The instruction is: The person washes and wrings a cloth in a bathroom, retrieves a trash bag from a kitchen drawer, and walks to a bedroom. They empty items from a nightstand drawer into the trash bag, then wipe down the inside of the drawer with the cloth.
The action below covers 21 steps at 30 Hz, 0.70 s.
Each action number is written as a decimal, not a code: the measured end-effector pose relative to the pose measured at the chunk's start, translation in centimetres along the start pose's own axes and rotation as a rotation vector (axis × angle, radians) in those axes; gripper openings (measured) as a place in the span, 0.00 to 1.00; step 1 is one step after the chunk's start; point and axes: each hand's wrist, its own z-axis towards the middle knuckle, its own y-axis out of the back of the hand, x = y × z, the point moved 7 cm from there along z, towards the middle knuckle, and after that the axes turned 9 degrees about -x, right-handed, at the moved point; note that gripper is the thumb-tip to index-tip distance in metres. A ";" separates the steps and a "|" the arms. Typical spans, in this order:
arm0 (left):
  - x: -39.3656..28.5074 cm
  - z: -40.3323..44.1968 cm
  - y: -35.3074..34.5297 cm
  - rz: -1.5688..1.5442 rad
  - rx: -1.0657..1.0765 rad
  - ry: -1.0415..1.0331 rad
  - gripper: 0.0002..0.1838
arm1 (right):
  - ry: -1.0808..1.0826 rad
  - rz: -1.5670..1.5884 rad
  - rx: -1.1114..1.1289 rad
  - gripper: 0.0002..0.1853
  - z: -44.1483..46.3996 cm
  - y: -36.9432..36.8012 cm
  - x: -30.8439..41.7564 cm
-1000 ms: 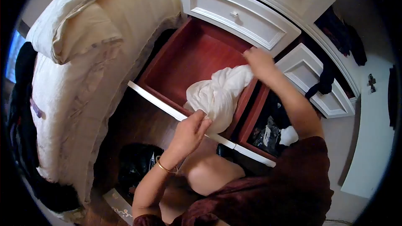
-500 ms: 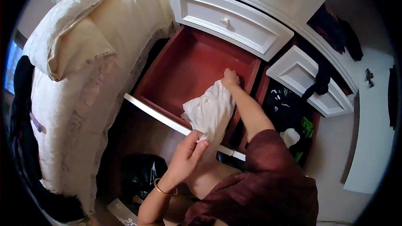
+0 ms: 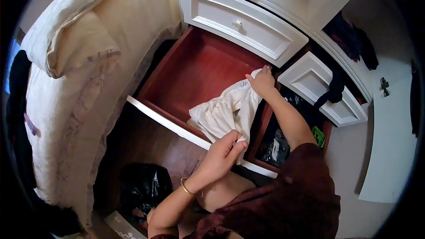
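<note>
A white cloth garment lies partly spread over the right side of an open drawer with a red-brown inside. My left hand, with a gold bangle at its wrist, pinches the garment's near edge above the drawer's white front. At the garment's far corner, near the drawer's right wall, my right hand rests with its fingers apart on the cloth. A small dark printed mark shows on the fabric beside it.
Right of this drawer, a second open drawer holds dark items and something green. A tilted white drawer front has a black cloth over it. A bed with pale covers stands left; a black plastic bag sits on the floor.
The white garment has gone from bunched to more spread out. My right hand has moved to its far corner and its fingers have opened. My left hand still pinches the near edge.
</note>
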 end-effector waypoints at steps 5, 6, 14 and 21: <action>0.4 0.5 0.2 0.042 -0.047 -0.006 0.09 | -0.292 0.242 0.058 0.25 2.2 -0.4 -2.2; -0.1 0.7 0.6 0.147 -0.088 -0.091 0.09 | -0.262 0.207 0.009 0.25 2.6 -0.7 -2.6; 3.6 5.2 1.3 0.713 -0.230 -0.415 0.11 | -0.462 0.381 -0.163 0.26 0.4 -1.9 -3.8; 8.5 3.9 1.6 0.839 -0.116 -0.217 0.11 | -0.382 0.482 -0.213 0.29 -2.9 0.8 -3.2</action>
